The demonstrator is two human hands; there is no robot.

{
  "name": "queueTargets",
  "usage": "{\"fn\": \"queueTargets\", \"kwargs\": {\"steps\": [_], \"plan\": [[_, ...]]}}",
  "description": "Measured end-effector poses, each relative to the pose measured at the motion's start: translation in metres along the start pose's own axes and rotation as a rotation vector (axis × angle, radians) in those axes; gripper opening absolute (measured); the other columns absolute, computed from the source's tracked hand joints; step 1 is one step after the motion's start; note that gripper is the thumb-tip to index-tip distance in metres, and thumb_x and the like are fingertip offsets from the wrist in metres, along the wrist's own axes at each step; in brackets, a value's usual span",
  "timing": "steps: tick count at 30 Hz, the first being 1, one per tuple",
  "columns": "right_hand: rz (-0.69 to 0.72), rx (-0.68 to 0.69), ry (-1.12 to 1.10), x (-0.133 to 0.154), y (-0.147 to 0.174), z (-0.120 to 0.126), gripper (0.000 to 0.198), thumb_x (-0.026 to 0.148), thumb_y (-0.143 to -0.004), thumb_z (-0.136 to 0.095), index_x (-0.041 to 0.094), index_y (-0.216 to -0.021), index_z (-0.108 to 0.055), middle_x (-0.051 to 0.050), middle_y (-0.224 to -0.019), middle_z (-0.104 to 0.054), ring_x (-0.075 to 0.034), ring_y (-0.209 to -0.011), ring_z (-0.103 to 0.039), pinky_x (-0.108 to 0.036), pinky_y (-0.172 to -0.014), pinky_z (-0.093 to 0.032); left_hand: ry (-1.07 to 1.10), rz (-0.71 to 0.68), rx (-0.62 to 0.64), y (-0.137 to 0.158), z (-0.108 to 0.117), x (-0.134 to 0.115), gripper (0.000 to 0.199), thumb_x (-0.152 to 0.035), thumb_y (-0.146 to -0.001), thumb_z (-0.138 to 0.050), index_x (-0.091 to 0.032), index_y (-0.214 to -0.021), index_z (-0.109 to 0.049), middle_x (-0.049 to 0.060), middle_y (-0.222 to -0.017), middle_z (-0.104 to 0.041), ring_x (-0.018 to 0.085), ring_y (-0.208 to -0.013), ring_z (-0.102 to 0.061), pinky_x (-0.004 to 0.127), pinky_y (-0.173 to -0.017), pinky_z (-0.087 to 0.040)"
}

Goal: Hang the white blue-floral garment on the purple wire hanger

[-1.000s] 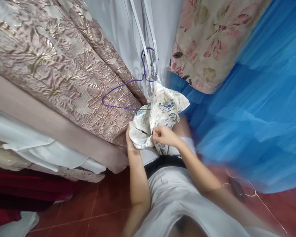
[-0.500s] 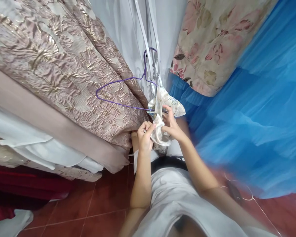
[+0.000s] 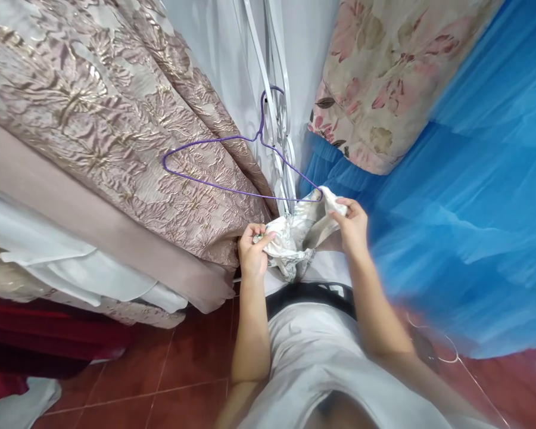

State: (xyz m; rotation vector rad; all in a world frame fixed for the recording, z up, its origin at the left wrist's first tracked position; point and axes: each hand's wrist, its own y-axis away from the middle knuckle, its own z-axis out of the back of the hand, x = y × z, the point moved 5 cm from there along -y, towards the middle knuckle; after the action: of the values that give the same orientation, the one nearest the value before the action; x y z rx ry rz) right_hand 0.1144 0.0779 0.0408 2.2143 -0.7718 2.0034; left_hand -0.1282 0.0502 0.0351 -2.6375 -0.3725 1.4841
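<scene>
A small white garment with a pale blue pattern (image 3: pixel 295 238) is stretched between my two hands, in front of my waist. My left hand (image 3: pixel 252 247) pinches its left edge. My right hand (image 3: pixel 352 223) is closed on a part of it at the upper right, beside the end of a purple hanger (image 3: pixel 223 189). The hanger's right tip meets the cloth there, while its left arm is bare. Its hook is by the white metal bars. The garment's exact kind is hard to make out in its folds.
White metal bars (image 3: pixel 261 59) rise behind the hanger. A pink-gold brocade dress (image 3: pixel 161 119) hangs at left, with white and dark red fabrics below. At right are a floral cloth (image 3: pixel 384 89) and a blue tulle dress (image 3: pixel 482 208). The floor is red tile (image 3: pixel 192 357).
My right hand has moved right and up, drawing the bunched cloth out wide to the hanger's right tip. My left hand has shifted slightly left. The hanger's right arm is now exposed.
</scene>
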Motion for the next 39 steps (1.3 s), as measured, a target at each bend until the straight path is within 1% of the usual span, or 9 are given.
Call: {"fn": "queueTargets", "kwargs": {"steps": [4,10,19,22,24,27,31,37,39], "plan": [[-0.158,-0.148,0.076,-0.032,-0.022,0.036,0.066,0.026,-0.056,-0.078,0.019,-0.118,-0.058,-0.001,-0.092,-0.068,-0.018,-0.075,-0.064,-0.028,-0.067,-0.051,0.001,-0.016,-0.185,-0.012,0.028,0.012,0.056,-0.010,-0.043,-0.090,-0.018,-0.083,-0.053,-0.001,-0.097,-0.058,0.011,-0.085,-0.059,0.019,-0.076,-0.049],[-0.488,0.306,0.558,-0.075,-0.023,0.049,0.018,0.024,-0.056,-0.079,0.015,-0.068,-0.069,0.000,-0.054,-0.061,-0.016,-0.055,-0.054,-0.026,-0.053,-0.037,-0.163,-0.174,-0.282,-0.013,0.048,0.009,0.059,-0.013,-0.049,-0.086,-0.020,-0.103,-0.062,0.007,-0.116,-0.069,0.023,-0.109,-0.065,0.028,-0.087,-0.054],[-0.507,0.264,0.248,-0.066,-0.019,0.045,0.025,0.041,-0.078,-0.068,0.016,-0.077,-0.070,-0.004,-0.067,-0.072,-0.018,-0.061,-0.064,-0.027,-0.059,-0.050,-0.792,-0.494,-0.118,-0.002,0.046,-0.022,0.032,-0.009,-0.072,-0.058,-0.019,-0.100,-0.070,0.007,-0.099,-0.075,0.025,-0.099,-0.071,0.040,-0.097,-0.054],[-0.454,0.291,0.039,-0.044,-0.009,0.028,0.027,0.042,-0.076,-0.072,0.016,-0.085,-0.072,-0.006,-0.077,-0.076,-0.020,-0.070,-0.068,-0.028,-0.066,-0.054,-1.009,-0.354,0.014,-0.005,0.045,-0.010,0.011,-0.026,-0.078,-0.069,-0.021,-0.085,-0.076,0.010,-0.109,-0.074,0.030,-0.112,-0.067,0.047,-0.109,-0.046],[-0.346,0.430,0.005,-0.023,0.006,0.006,0.029,0.043,-0.077,-0.075,0.016,-0.088,-0.073,-0.004,-0.080,-0.075,-0.019,-0.073,-0.066,-0.027,-0.069,-0.052,-0.954,-0.069,0.148,-0.004,0.040,0.012,0.032,-0.049,-0.087,-0.066,-0.019,-0.080,-0.077,0.011,-0.094,-0.076,0.029,-0.096,-0.070,0.045,-0.097,-0.053],[-0.155,0.930,0.116,0.011,0.045,-0.034,0.029,0.044,-0.083,-0.074,0.015,-0.088,-0.072,-0.001,-0.080,-0.072,-0.016,-0.073,-0.061,-0.026,-0.069,-0.049,-0.599,0.405,0.284,0.010,0.021,0.050,0.067,-0.077,-0.089,-0.052,-0.015,-0.081,-0.075,0.010,-0.075,-0.073,0.024,-0.073,-0.069,0.035,-0.072,-0.056],[-0.046,1.424,0.207,0.037,0.084,-0.049,0.027,0.041,-0.089,-0.071,0.014,-0.088,-0.071,-0.001,-0.080,-0.068,-0.015,-0.072,-0.058,-0.026,-0.068,-0.047,-0.234,0.460,0.302,0.021,-0.006,0.056,0.050,-0.055,-0.069,-0.086,-0.014,-0.094,-0.074,0.008,-0.086,-0.075,0.023,-0.085,-0.070,0.028,-0.074,-0.053],[-0.040,0.769,0.058,0.043,0.039,-0.023,0.019,0.037,-0.090,-0.067,0.018,-0.090,-0.069,-0.003,-0.084,-0.069,-0.017,-0.078,-0.063,-0.030,-0.076,-0.051,-0.170,0.372,0.345,0.025,-0.021,0.026,0.032,-0.023,-0.064,-0.083,-0.013,-0.094,-0.077,0.006,-0.079,-0.075,0.018,-0.068,-0.067,0.024,-0.061,-0.048],[-0.039,0.762,-0.046,0.033,0.035,-0.029,0.023,0.032,-0.082,-0.074,0.020,-0.101,-0.071,-0.006,-0.099,-0.074,-0.020,-0.091,-0.066,-0.032,-0.085,-0.052,-0.160,0.409,0.395,0.029,-0.025,0.019,0.032,-0.024,-0.063,-0.081,-0.013,-0.093,-0.079,0.007,-0.078,-0.075,0.019,-0.065,-0.067,0.025,-0.059,-0.048]]}}
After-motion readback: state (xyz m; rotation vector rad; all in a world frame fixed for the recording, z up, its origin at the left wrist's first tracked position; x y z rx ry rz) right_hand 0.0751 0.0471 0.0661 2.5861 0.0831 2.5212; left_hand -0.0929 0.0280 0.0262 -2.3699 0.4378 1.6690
